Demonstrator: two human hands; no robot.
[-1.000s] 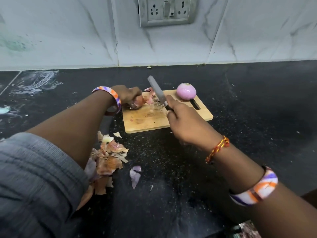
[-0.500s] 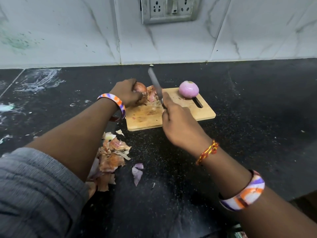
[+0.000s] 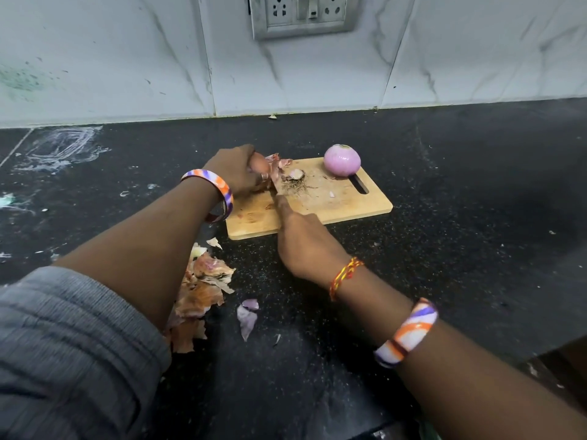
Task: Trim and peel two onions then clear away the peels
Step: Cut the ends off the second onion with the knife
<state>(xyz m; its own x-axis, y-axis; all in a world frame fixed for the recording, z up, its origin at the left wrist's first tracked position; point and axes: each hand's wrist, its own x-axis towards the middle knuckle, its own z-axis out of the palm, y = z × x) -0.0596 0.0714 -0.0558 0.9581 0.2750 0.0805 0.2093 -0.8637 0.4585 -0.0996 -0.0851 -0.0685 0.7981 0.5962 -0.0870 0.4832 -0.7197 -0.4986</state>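
Observation:
A wooden cutting board (image 3: 343, 208) lies on the black counter. My left hand (image 3: 233, 173) grips an unpeeled brown onion (image 3: 259, 162) at the board's far left corner. My right hand (image 3: 301, 242) holds a knife whose blade (image 3: 275, 182) is edge-on and down against the onion; most of the blade is hidden. A cut-off root end (image 3: 296, 179) with hairy roots lies on the board just right of the blade. A peeled pink onion (image 3: 342, 160) sits at the board's far right, by the handle slot.
A heap of brown peels (image 3: 203, 290) lies on the counter under my left forearm, with a purple peel piece (image 3: 247, 315) beside it. A tiled wall with a socket plate (image 3: 301, 14) stands behind the counter.
The knife blade, raised and pointing up before, has come down beside the onion. A severed root end now lies on the board. My left hand stays on the onion.

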